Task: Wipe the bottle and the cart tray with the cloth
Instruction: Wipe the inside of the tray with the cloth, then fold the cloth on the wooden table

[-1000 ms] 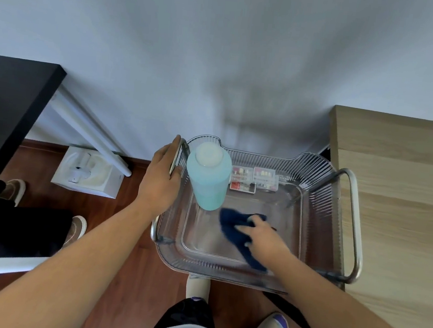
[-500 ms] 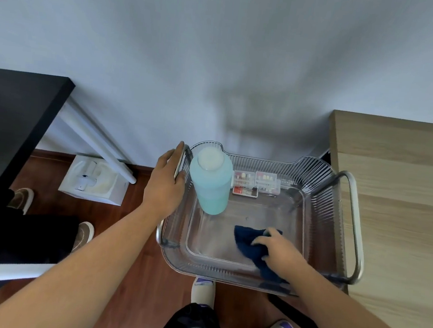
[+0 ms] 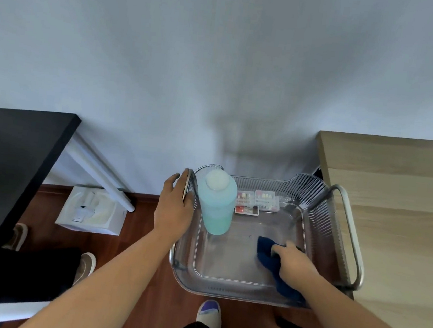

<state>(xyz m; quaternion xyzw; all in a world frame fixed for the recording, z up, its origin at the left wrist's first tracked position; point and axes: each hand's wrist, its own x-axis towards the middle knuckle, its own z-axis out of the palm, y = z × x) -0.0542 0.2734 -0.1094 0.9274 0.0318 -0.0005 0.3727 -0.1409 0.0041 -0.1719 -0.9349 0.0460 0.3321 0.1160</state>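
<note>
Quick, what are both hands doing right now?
Left hand: grips the cart handle.
Right hand: holds the blue cloth on the cart tray.

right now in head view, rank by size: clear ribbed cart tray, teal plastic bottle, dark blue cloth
clear ribbed cart tray
teal plastic bottle
dark blue cloth, partly hidden by the right hand

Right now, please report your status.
Left hand grips cart handle. Right hand grips cloth on tray. Bottle upright, far left. Small cases at back wall.
</note>
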